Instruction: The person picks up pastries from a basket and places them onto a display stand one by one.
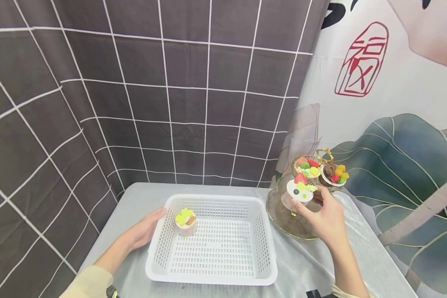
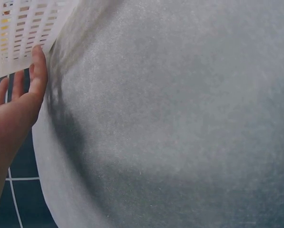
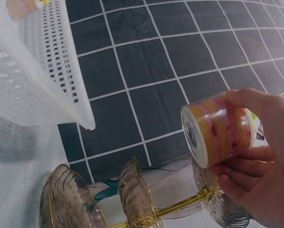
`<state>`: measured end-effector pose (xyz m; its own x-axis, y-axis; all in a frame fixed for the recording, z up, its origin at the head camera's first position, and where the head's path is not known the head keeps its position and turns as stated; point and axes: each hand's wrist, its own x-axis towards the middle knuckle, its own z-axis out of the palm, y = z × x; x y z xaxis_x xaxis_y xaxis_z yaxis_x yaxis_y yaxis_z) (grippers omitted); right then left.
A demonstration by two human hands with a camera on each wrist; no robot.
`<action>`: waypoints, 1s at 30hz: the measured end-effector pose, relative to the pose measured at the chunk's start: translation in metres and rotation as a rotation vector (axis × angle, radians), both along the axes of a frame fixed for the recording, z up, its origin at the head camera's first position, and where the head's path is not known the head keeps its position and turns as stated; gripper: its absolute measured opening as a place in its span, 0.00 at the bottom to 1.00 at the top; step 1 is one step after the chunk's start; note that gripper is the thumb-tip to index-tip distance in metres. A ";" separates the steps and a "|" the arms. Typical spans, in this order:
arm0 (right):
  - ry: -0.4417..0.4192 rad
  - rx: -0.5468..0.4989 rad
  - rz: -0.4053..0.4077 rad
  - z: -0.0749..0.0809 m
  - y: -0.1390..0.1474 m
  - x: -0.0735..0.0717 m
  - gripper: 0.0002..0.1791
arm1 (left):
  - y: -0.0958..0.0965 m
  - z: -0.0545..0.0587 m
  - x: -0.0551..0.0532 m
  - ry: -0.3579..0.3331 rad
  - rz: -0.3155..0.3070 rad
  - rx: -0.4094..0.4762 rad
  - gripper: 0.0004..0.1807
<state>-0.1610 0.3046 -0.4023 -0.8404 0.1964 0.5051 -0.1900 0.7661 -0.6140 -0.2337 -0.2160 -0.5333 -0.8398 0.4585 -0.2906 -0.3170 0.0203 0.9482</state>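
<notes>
"Cup (image 3: 220, 130) and fingers: how did they stand?"

"The right hand (image 1: 328, 215) gripped its side, thumb and fingers curled round, above the near part of the stand (image 1: 288, 218)."

"And good handling?"

"A level carry, I'd judge, pinching below the topping (image 1: 301, 187) and keeping well off the stand's edges. Too hard a squeeze might have bent the clear wall."

"The left hand (image 1: 146, 229)?"

"Open, fingers fairly straight, touching the left side of the basket (image 1: 212, 282). Light pressure there would have steadied it."

"What did the containers hold?"

"The basket had one yellow-topped cup (image 1: 186, 227), toward its far left. The stand, right of it on the tabletop (image 1: 295, 265), bore a fruit cup (image 1: 308, 169) and a chocolate cup (image 1: 330, 171), both high up; which tiers, I couldn't tell."
</notes>
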 end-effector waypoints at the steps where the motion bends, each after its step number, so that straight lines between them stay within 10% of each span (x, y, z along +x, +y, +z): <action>1: 0.000 -0.005 -0.001 0.000 0.000 0.000 0.31 | 0.000 0.000 0.000 0.001 0.000 -0.001 0.45; 30: -0.008 -0.060 -0.006 -0.003 -0.007 -0.003 0.31 | 0.001 0.005 0.001 -0.013 -0.001 -0.035 0.45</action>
<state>-0.1639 0.2973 -0.4052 -0.8431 0.2313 0.4855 -0.1800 0.7293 -0.6601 -0.2325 -0.2155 -0.5286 -0.8352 0.4487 -0.3179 -0.3297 0.0541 0.9425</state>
